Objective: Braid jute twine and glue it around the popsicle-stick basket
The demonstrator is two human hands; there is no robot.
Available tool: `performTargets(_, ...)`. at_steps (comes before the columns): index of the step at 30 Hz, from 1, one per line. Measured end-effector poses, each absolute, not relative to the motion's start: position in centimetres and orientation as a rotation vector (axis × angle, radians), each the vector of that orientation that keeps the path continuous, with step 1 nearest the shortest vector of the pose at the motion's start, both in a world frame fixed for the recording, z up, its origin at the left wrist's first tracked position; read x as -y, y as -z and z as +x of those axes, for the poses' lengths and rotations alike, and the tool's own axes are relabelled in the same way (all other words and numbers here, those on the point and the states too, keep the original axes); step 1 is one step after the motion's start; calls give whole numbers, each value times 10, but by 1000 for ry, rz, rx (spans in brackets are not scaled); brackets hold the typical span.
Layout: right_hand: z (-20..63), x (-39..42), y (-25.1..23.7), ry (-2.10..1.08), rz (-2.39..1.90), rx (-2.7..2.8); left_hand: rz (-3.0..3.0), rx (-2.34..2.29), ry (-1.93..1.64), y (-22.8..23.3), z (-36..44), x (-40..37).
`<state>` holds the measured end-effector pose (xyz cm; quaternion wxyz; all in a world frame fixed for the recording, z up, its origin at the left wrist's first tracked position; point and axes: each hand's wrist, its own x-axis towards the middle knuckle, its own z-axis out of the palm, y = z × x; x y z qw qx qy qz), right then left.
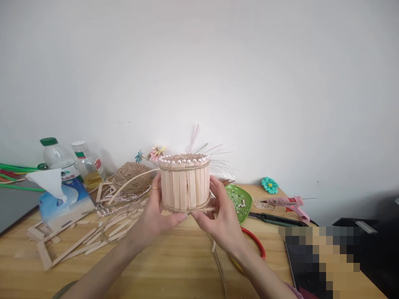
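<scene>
A small round basket [184,182] made of upright wooden craft sticks is held up above a wooden counter [174,265], in front of a plain white wall. It is clasped between two bare hands: the left hand [155,214] is pressed against its left side and base, with a ring worn on one finger, and the right hand [220,216] is curled around its right side and base, so each grip is closed on the basket. The basket's rim is trimmed with a row of pearl beads, and twine is wound around its top and bottom. On the counter to the left, loose craft sticks [90,241] are scattered, with a tissue box [64,203], two plastic bottles [59,160] and a ball of twine [131,176] behind them. To the right, a green dish [240,199], a pink glue gun [288,204] and a teal paper flower [269,185] are seen.
</scene>
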<state>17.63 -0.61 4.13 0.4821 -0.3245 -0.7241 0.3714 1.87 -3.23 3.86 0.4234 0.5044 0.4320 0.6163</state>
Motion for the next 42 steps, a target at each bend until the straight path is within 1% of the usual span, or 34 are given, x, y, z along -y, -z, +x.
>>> performTargets(4, 176, 8, -41, -873, -901, 1832, 1195, -1037, -1604, -35, 19, 32)
performTargets(8, 176, 9, -43, -856, -920, 1844, 1164, -988, -1649, -34, 22, 32)
performTargets(13, 175, 9, -44, -861, -899, 1848, 1202, -985, -1578, -40, 20, 33)
performTargets(17, 174, 6, -45, -902, -898, 1854, 1341, -976, -1416, -36, 7, 29)
performTargets(22, 176, 0, -46, -1031, -959, 1856, 1425, -1028, -1326, -28, -4, 22)
performTargets(26, 178, -2, -44, -1135, -958, 1796, 1373, -886, -1255, -31, -7, 22)
performTargets(30, 180, -2, -45, -1270, -897, 1745, 1265, -871, -1263, -32, -9, 20)
performTargets(32, 182, -2, -45, -1264, -887, 1758, 1199, -916, -1286, -31, -10, 18)
performTargets(34, 184, -2, -45, -1102, -965, 1772, 1151, -928, -1310, -29, -10, 17)
performTargets(37, 187, -1, -44, -603, -1112, 1765, 1093, -956, -1384, -29, -10, 17)
performTargets(39, 188, 2, -44, -331, -1055, 1821, 1069, -979, -1445, -30, -9, 17)
performTargets(40, 188, 5, -44, -252, -985, 1868, 1067, -987, -1474, -30, -9, 16)
performTargets(42, 188, 14, -46, -192, -829, 1982, 1079, -1020, -1528, -29, -10, 15)
